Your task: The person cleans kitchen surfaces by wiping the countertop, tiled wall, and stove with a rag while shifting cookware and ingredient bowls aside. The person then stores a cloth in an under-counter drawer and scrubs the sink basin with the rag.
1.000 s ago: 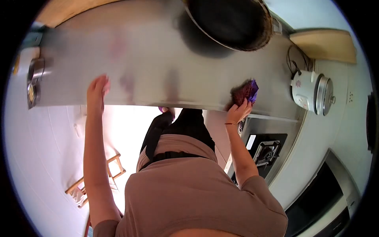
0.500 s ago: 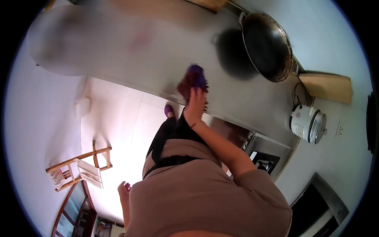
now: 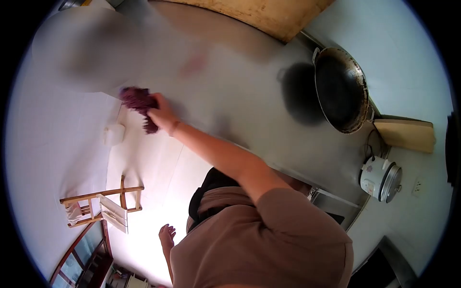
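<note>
from where i stand, the person's right hand (image 3: 163,113) is closed round a crumpled, shaggy maroon-purple cloth (image 3: 138,100), out at the left near corner of a long grey metal worktop (image 3: 235,91). part of the cloth seems to hang past the edge, and it is too blurred to tell how much of it touches the metal. the left hand (image 3: 167,234) hangs low beside the body, fingers loosely open, holding nothing that i can see. the right arm is stretched right across the body, so the grip looks to me like the weak point: with the cloth bunched at the fingers and one end dangling, a fast move could tug it loose, and anything caught in its strands might drop over the edge onto the floor. the left hand gives no support there. well away on the far right, a blackened two-handled metal wok (image 3: 338,91) stands near the wall; its rounded shape would, i think, rock if an arm swung wide into it. a white rice cooker with a metal lid (image 3: 377,180) sits at the right end, and its dark cord (image 3: 369,144) could be snagged by a trailing strand.
</note>
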A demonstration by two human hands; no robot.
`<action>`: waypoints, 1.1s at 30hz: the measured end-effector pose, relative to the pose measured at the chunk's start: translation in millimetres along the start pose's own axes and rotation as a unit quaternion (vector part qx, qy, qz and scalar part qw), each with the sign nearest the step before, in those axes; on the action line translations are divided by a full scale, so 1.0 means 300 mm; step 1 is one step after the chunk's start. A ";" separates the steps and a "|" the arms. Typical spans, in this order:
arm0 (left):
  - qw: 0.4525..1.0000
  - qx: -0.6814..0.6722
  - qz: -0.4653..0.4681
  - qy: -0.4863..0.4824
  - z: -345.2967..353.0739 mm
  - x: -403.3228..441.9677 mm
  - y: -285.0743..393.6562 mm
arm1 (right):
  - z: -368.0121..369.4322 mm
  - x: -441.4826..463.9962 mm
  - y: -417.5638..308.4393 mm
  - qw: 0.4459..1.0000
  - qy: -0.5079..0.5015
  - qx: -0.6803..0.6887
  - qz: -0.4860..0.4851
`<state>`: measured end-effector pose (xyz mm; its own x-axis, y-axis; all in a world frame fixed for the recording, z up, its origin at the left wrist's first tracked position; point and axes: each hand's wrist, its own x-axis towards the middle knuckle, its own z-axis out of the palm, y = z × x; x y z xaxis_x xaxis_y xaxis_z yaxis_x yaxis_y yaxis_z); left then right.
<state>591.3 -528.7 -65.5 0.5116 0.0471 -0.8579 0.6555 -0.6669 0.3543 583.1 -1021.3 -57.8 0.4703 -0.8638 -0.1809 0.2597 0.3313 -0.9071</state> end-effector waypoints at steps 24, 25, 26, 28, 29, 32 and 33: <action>0.965 0.219 0.097 -0.107 0.314 0.279 0.712 | -1.221 -0.423 -0.185 0.630 0.328 -0.701 -0.061; 0.962 0.231 0.093 -0.112 0.290 0.288 0.705 | -1.194 -0.366 -0.182 0.624 0.317 -0.710 -0.076; 0.961 0.245 0.074 -0.105 0.266 0.297 0.697 | -1.157 -0.315 -0.173 0.623 0.319 -0.711 -0.076; 0.959 0.255 0.043 -0.114 0.184 0.354 0.669 | -1.009 -0.187 -0.179 0.618 0.340 -0.708 -0.031; 0.959 0.259 0.028 -0.114 0.152 0.361 0.676 | -0.956 -0.125 -0.162 0.617 0.338 -0.709 -0.050; 0.960 0.263 0.035 -0.090 0.050 0.384 0.717 | -0.756 0.087 -0.116 0.621 0.302 -0.720 -0.074; 0.965 0.250 0.035 -0.075 0.020 0.390 0.745 | -0.678 0.163 -0.089 0.618 0.285 -0.726 -0.101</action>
<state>794.4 -676.7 -89.0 0.4341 -0.0933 -0.8960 0.2533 -0.9419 0.2207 427.7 -1149.7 -119.7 0.0706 -0.9621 0.2634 -0.9601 -0.1372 -0.2438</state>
